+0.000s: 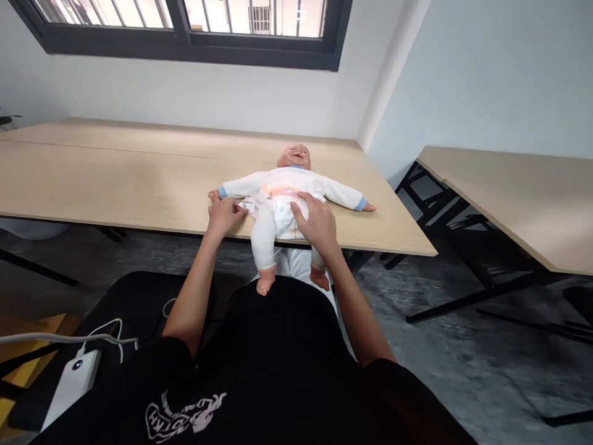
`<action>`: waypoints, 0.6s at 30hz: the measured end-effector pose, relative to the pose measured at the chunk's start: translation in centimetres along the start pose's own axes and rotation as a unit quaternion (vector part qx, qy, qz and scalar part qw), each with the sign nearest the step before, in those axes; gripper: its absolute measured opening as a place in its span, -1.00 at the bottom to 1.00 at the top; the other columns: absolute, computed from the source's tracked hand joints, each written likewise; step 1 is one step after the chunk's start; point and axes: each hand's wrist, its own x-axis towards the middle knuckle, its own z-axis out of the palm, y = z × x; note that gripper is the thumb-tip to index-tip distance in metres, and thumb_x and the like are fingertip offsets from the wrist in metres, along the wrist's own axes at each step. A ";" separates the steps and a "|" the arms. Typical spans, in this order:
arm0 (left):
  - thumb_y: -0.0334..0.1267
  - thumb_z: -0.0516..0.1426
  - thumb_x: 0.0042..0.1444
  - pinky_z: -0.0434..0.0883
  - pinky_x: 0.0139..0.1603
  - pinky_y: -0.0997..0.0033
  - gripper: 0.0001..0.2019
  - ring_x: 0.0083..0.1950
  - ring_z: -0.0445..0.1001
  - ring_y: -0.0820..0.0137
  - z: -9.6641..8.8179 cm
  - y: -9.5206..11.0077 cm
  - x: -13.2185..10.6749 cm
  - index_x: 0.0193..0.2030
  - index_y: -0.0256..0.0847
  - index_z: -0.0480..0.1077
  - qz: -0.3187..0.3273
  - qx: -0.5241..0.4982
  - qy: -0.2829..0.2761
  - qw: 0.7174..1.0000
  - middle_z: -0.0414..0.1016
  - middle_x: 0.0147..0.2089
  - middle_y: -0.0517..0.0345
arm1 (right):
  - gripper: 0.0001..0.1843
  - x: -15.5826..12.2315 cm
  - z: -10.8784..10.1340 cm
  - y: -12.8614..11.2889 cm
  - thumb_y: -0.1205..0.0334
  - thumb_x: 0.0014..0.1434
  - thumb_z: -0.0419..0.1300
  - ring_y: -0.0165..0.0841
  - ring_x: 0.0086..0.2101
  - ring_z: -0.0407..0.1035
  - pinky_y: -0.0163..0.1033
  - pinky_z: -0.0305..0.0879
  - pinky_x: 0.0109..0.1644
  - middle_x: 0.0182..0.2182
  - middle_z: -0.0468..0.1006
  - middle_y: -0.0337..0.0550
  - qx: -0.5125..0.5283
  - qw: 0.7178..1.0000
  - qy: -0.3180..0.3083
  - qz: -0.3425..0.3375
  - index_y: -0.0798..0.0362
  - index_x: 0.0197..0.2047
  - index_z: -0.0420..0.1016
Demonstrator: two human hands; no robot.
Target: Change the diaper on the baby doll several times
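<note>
A baby doll (282,185) in a white suit with blue cuffs lies on its back at the front edge of a long wooden table (115,179). Its arms are spread and its bare feet hang over the edge toward me. My left hand (225,214) rests beside the doll's hip with its fingers curled, pinching the edge of the white garment. My right hand (315,221) lies flat on the doll's belly and thigh, fingers stretched out.
A second wooden table (519,198) on a black frame stands to the right, across a gap of grey floor. A white power bank (69,383) with cables lies at my lower left. A dark-framed window (194,31) runs above the wall.
</note>
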 end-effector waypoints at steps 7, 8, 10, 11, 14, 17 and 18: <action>-0.34 0.13 0.10 0.35 -0.16 0.26 -0.80 -0.34 0.36 0.27 1.5 1.0 1.2 -0.49 -0.13 0.20 0.024 -0.219 0.073 0.973 0.30 -0.51 0.20 | -0.47 -0.2 -0.4 -0.5 -0.05 0.50 -0.08 -0.18 0.36 0.13 -0.02 0.10 0.40 0.33 0.32 -0.04 -0.058 0.997 -0.036 -0.023 -0.02 0.38 0.33; -0.36 0.12 0.09 0.34 -0.20 0.31 -0.81 -0.37 0.34 0.31 1.8 1.2 1.3 -0.49 -0.13 0.19 0.025 -0.264 0.094 0.960 0.28 -0.50 0.22 | -0.44 -0.2 -0.6 -0.8 -0.11 0.48 -0.06 -0.11 0.38 0.08 0.04 0.11 0.39 0.37 0.24 -0.05 -0.081 0.995 -0.051 -0.024 -0.11 0.42 0.26; -0.37 0.12 0.07 0.34 -0.24 0.38 -0.83 -0.38 0.33 0.37 2.4 1.9 1.4 -0.46 -0.13 0.19 0.017 -0.339 0.140 0.930 0.27 -0.47 0.24 | -0.36 -0.1 -0.9 -1.7 -0.23 0.42 -0.01 0.06 0.39 0.00 0.17 0.14 0.35 0.45 0.04 -0.06 -0.126 0.988 -0.085 -0.020 -0.27 0.48 0.14; -0.36 0.13 0.07 0.35 -0.24 0.40 -0.84 -0.37 0.34 0.39 2.6 2.3 1.3 -0.45 -0.14 0.19 0.014 -0.366 0.160 0.916 0.27 -0.45 0.24 | -0.33 0.0 -1.0 -2.1 -0.27 0.40 -0.01 0.14 0.39 -0.02 0.23 0.14 0.33 0.47 -0.03 -0.06 -0.143 0.985 -0.100 -0.015 -0.32 0.49 0.10; -0.30 0.15 0.08 0.38 -0.23 0.44 -0.85 -0.34 0.37 0.41 2.8 3.6 0.8 -0.40 -0.14 0.21 0.022 -0.415 0.177 0.892 0.29 -0.42 0.25 | -0.31 0.5 -1.0 -3.5 -0.33 0.39 -0.06 0.28 0.38 -0.06 0.37 0.11 0.29 0.48 -0.07 -0.07 -0.165 0.978 -0.129 0.008 -0.36 0.49 0.08; -0.25 0.16 0.09 0.39 -0.25 0.46 -0.85 -0.33 0.38 0.42 2.7 4.8 0.3 -0.39 -0.15 0.22 0.060 -0.428 0.161 0.887 0.29 -0.42 0.25 | -0.32 0.9 -0.9 -4.2 -0.35 0.37 -0.08 0.37 0.35 -0.07 0.46 0.09 0.24 0.46 -0.01 -0.03 -0.167 0.977 -0.131 0.035 -0.36 0.46 0.14; -0.24 0.16 0.08 0.39 -0.26 0.46 -0.85 -0.33 0.39 0.42 2.5 5.1 0.3 -0.39 -0.15 0.23 0.071 -0.434 0.159 0.884 0.30 -0.41 0.24 | -0.33 1.0 -0.9 -4.3 -0.34 0.37 -0.07 0.38 0.35 -0.06 0.46 0.10 0.23 0.46 0.00 -0.02 -0.166 0.977 -0.131 0.042 -0.35 0.45 0.17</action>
